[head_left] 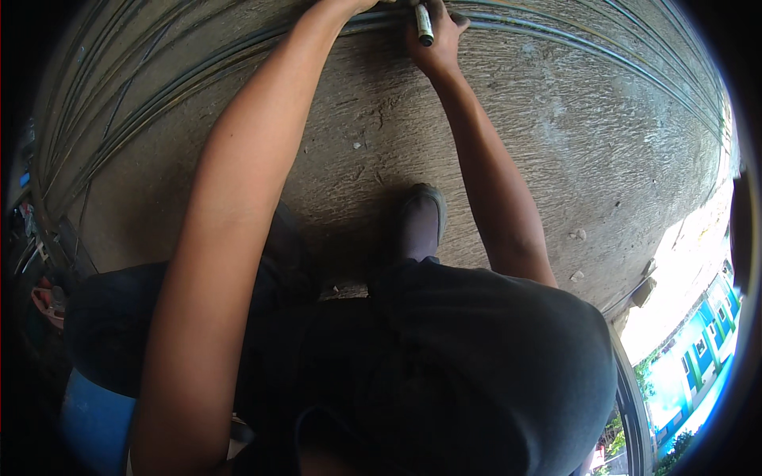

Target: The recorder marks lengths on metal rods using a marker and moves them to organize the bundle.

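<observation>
The marker (425,27), a pale barrel with a black end, is at the upper middle of the frame. Long, thin grey rods (540,32) cross the top, over rough, ridged concrete (357,151). The right hand (439,49) is partly curled, holding the marker; the left (361,3) meets the top edge — its opening and grip I cannot tell.

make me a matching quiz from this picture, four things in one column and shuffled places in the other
1. pale marker-like tool
2. rods
3. shoe
4. dark trousers

A. spanning the lower middle
B. in the right hand
C. on the rough floor, between the forearms
D. curving across the top

Pairs: 1-B, 2-D, 3-C, 4-A
</observation>
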Demonstrator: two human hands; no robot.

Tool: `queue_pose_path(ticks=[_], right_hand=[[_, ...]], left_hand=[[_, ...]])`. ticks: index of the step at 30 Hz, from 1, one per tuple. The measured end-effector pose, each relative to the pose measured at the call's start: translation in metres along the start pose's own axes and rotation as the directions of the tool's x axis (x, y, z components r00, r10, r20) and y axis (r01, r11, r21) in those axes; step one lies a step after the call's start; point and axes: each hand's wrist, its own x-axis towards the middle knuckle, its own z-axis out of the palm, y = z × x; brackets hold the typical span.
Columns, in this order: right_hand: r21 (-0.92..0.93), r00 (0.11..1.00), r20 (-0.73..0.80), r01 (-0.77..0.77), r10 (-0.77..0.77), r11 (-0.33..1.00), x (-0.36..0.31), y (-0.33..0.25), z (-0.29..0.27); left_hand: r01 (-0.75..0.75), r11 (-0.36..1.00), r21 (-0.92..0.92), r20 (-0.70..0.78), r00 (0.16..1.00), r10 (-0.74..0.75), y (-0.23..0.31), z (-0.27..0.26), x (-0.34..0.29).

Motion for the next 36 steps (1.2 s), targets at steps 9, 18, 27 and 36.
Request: queue_pose_path(ticks=[9,18,27,36], right_hand=[[-0.048,0.998,0.032,0.054,-0.053,0.997,-0.001,0.005,0.003],[0.004,0.999,0.018,-0.047,0.047,0.999,-0.002,-0.008,0.003],[0.006,0.962,-0.263,0.073,-0.069,0.997,-0.021,-0.002,0.004],[-0.229,0.934,-0.081,0.323,-0.348,0.918,-0.032,0.000,0.012]], left_hand=[[-0.033,0.999,0.019,-0.044,0.998,0.033,-0.010,0.010,0.011],[-0.012,0.998,0.058,-0.004,1.000,0.012,-0.007,0.004,0.010],[-0.039,0.999,0.018,-0.013,0.999,0.040,-0.013,0.010,0.010],[-0.678,0.682,0.274,-0.497,0.507,0.704,-0.077,0.045,-0.014]])
